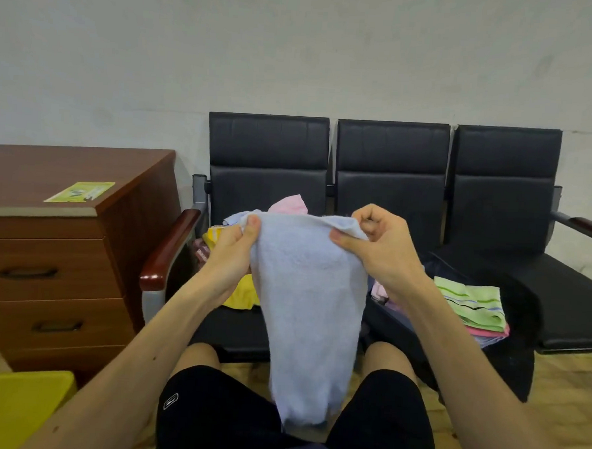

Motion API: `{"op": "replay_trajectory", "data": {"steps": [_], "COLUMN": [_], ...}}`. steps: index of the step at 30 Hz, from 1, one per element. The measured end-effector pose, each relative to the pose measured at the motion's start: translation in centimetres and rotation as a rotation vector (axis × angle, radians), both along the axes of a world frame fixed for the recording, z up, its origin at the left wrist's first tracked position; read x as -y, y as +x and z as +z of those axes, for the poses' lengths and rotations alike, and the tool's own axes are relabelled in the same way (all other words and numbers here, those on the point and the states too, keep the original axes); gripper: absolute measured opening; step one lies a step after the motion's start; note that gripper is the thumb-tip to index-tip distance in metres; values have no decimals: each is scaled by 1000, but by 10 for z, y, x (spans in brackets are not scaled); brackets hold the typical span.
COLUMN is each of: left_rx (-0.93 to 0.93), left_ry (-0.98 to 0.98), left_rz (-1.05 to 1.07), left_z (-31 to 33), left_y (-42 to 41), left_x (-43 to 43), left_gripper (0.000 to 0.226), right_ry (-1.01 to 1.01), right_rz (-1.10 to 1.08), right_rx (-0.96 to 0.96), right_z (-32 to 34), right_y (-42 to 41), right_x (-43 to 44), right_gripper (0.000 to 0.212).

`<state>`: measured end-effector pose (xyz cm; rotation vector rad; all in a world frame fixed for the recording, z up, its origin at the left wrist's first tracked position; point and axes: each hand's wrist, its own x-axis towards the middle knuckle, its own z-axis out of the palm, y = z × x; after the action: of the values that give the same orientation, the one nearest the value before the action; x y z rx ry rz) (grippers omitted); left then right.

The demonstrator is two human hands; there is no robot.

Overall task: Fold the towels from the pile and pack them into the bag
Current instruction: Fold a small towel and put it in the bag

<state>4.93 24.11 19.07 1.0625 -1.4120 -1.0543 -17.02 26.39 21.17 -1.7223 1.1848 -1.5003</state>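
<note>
A pale blue towel point(309, 304) hangs lengthwise in front of me, down to my knees. My left hand point(233, 252) pinches its top left corner, and my right hand point(375, 249) pinches its top right corner. Behind the towel, a loose pile of towels point(290, 205) in pink, yellow and blue lies on the left black seat. A dark bag point(406, 319) sits on the middle seat, mostly hidden by my right arm. A stack of folded towels point(472, 305), green striped on top, rests to the right of the bag.
A row of three black chairs point(391, 150) stands against the wall. A brown wooden drawer cabinet point(55, 273) with a green leaflet point(80, 192) on top is at the left. A yellow stool point(14, 405) is at the lower left. My knees are below.
</note>
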Motion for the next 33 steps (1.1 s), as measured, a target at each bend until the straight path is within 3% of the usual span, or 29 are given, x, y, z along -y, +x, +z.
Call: {"op": "replay_trajectory", "data": {"steps": [5, 9, 12, 15, 17, 19, 23, 28, 33], "left_rx": [75, 76, -27, -163, -249, -295, -316, -245, -276], "left_ry": [-40, -25, 8, 21, 31, 42, 77, 128, 236], "left_rz": [55, 39, 2, -26, -5, 20, 98, 172, 219], "left_z": [-2, -4, -4, -6, -7, -8, -9, 5, 17], "left_y": [-2, -11, -21, -30, -33, -34, -28, -15, -2], "left_x": [0, -5, -13, -16, -17, -16, -7, 18, 43], "left_gripper": [32, 45, 34, 26, 24, 21, 22, 27, 34], "right_ry": [77, 158, 261, 491, 609, 650, 674, 593, 584], "right_rz": [6, 11, 92, 191, 330, 443, 411, 318, 359], "right_rx": [130, 211, 366, 640, 733, 647, 475, 421, 514], "right_z": [-14, -27, -43, -73, -99, -119, -132, -85, -35], "right_y": [-4, -2, 2, 12, 19, 25, 28, 20, 15], "right_x": [5, 4, 0, -12, -21, -31, -40, -25, -18], "right_gripper": [19, 18, 29, 33, 59, 76, 72, 47, 56]}}
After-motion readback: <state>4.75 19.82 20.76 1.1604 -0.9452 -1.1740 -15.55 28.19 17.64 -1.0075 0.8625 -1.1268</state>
